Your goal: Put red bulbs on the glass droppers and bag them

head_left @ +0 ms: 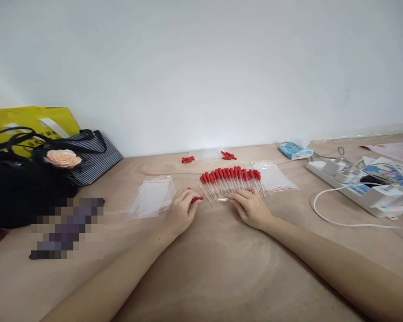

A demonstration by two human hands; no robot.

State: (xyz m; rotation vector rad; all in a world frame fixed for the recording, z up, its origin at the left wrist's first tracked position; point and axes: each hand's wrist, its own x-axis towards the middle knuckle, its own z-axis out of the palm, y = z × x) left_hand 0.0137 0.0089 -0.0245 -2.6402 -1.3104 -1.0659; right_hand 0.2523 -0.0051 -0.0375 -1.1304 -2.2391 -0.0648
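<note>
On the pale brown cloth-covered table (208,268), a row of thin clear glass droppers with red rubber bulbs (231,179) lies side by side, bulbs pointing away from the person and the glass tips toward them. The left hand (182,211) is curled closed, pinching one red rubber bulb (197,199) between thumb and fingertips just beside the left end of the row. The right hand (250,206) lies flat and spread, fingers pressing lightly on the near ends of the glass tubes at the right half of the row, with one clear tube (223,198) lying crosswise just before its fingertips. These droppers look very light, and the glass stems seem thin, smooth and brittle, likely to roll or snap under a sideways push; the soft bulb end seems the safer place to grip, since rubber gives and does not slip. A stack of small clear zip bags with red seal lines (152,197) lies left of the left hand, and another such bag (273,175) lies just right of the row. Loose red bulbs (188,159) and a few more (228,155) lie farther back near the wall. A white power strip with plugged cables (356,188) sits well to the right, and a black and striped handbag with a peach fabric rose (63,158) to the left.
</note>
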